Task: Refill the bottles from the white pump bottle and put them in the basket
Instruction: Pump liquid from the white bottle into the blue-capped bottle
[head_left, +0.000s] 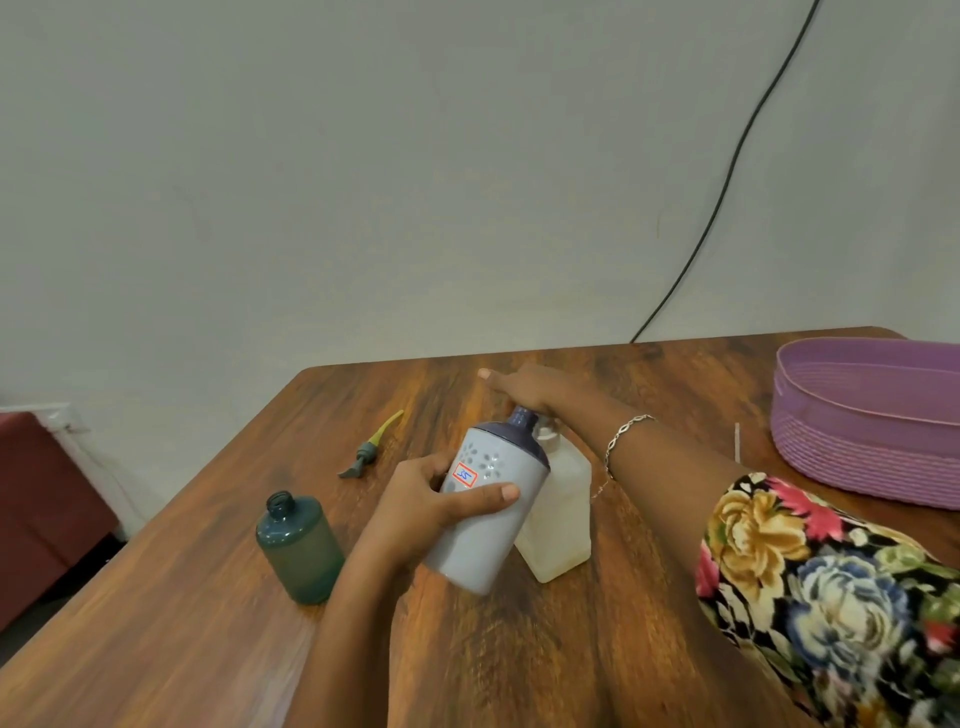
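Three bottles are on the worktop (156, 649), all near the middle of the frame; my left hand (431, 499) has its fingers wrapped round the grey bottle (488, 540), thumb across its front just below a small red-edged sticker, and holds it tilted with its dark neck leaning to the upper right; that neck touches or nearly touches the top of the white bottle (563, 504), which stands just right of it and partly behind it; my right hand (524, 389) lies over the white bottle's top, fingers stretched out flat toward the upper left, gripping nothing I can see; the pump head beneath is hidden; one teal bottle (301, 551) stands uncapped at lower left, apart from the others; one loose pump (371, 449) with a yellow tube lies above it; one purple basket (857, 431) sits at the right edge, well apart from the bottles, its inside not visible from here.
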